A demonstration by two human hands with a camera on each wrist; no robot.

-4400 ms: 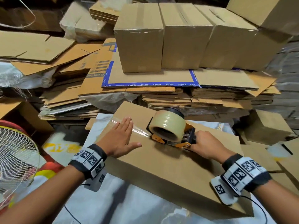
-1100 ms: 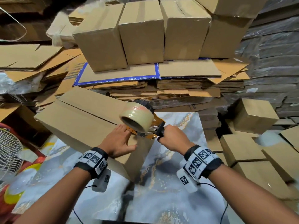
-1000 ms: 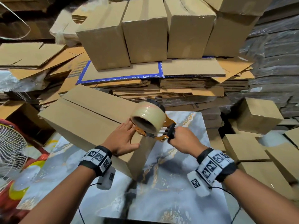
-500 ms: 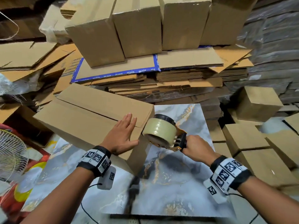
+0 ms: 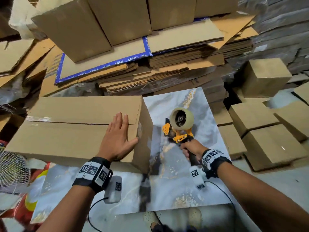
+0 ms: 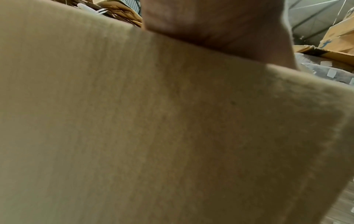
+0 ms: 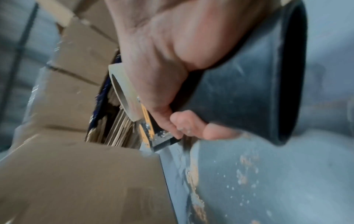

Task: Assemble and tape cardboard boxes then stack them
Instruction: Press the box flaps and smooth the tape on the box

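A long brown cardboard box (image 5: 70, 131) lies on the marbled grey board (image 5: 175, 181), clear tape running along its top seam. My left hand (image 5: 117, 138) rests flat on the box's right end, fingers straight, thumb at the corner. In the left wrist view the box wall (image 6: 153, 136) fills the picture under the palm (image 6: 220, 22). My right hand (image 5: 192, 149) grips the black handle of the orange tape dispenser (image 5: 178, 129), held clear to the right of the box, its roll pointing away. The right wrist view shows fingers (image 7: 162, 75) curled round the handle (image 7: 249, 91).
Taped boxes (image 5: 120, 19) stand on stacks of flat cardboard (image 5: 167, 64) behind. More closed boxes (image 5: 267, 131) crowd the floor at right. A white fan grille (image 5: 11, 171) sits at the left edge. My feet (image 5: 170, 218) stand at the board's near edge.
The tape dispenser has come off the box's right end and swung down to the right. The box has turned square to me. My left hand stays flat on it.
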